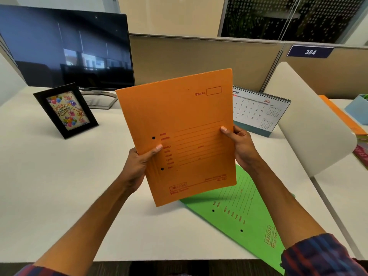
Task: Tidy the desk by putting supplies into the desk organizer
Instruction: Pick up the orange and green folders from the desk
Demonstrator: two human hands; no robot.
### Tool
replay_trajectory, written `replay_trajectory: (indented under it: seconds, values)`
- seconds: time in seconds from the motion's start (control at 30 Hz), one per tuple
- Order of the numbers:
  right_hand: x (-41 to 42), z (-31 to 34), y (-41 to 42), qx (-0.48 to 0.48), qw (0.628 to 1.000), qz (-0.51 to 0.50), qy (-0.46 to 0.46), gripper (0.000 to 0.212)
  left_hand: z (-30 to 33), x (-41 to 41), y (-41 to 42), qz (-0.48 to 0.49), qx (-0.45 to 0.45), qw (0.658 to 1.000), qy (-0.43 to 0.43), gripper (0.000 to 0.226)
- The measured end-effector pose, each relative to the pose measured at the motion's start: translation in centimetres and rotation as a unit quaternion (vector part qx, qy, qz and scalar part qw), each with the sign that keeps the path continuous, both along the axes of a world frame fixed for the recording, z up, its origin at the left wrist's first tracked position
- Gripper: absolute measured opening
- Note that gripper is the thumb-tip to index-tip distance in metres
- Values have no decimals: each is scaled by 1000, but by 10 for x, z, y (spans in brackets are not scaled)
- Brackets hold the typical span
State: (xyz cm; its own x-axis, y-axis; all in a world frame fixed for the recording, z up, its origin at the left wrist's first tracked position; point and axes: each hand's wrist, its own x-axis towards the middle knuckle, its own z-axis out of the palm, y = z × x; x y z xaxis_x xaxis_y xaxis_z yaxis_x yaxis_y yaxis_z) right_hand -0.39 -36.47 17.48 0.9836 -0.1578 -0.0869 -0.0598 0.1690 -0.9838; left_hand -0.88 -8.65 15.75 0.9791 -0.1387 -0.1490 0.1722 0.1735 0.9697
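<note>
Office partitions are closing off the back of a white worktop [49, 186]. Left of the orange file folder [179, 132], a dark monitor [65, 48] is standing at the rear, with a black photo frame [65, 110] leaning in front of it. That orange file folder is being held upright above the worktop's middle: the left hand [139, 166] is grasping its left edge, the right hand [242, 148] is grasping its right edge, each grip clenched on it. Below the orange folder, a green file folder [245, 212] is lying flat. Behind the orange folder's right edge, a desk calendar [258, 112] is standing, and farther right a blue container [358, 108] is showing.
</note>
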Motion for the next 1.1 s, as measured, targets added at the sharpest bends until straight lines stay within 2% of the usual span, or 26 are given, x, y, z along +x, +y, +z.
replay_trajectory:
  seconds: [0.1, 0.17, 0.23, 0.27, 0.3, 0.37, 0.43, 0.5, 0.57, 0.63, 0.77, 1.1]
  values:
    - [0, -2, -2, 26, 999, 19, 6, 35, 1, 2, 2, 5, 8, 1000, -5, 35]
    - [0, -5, -9, 25, 999, 23, 34, 37, 3, 5, 4, 10, 8, 1000, -5, 34]
    - [-1, -13, -16, -57, 996, 7, 75, 41, 5, 8, 7, 16, 8, 1000, -4, 32]
    - [-2, -21, -21, -142, 986, -3, 85, 40, 6, 9, 8, 20, 8, 1000, -5, 31]
    - [-5, -33, -29, -239, 967, -4, 87, 38, 7, 10, 9, 25, 7, 1000, -6, 31]
    - [-11, -60, -50, -416, 902, 26, 111, 41, 9, 12, 12, 31, 7, 999, -6, 33]
    - [-16, -84, -70, -545, 816, 71, 181, 61, 10, 14, 16, 34, 7, 999, -3, 36]
    - [-21, -98, -83, -631, 731, 97, 242, 84, 9, 14, 18, 38, 7, 999, 0, 36]
    - [-25, -105, -89, -666, 684, 112, 275, 103, 7, 14, 20, 45, 6, 999, 7, 36]
    - [-28, -111, -92, -668, 674, 128, 288, 114, 4, 14, 24, 49, 5, 999, 17, 39]
    - [-29, -116, -95, -674, 673, 116, 280, 118, -3, 15, 29, 56, 5, 998, 30, 43]
    - [-22, -119, -101, -614, 719, 106, 308, 126, -12, 15, 37, 61, 14, 997, 41, 48]
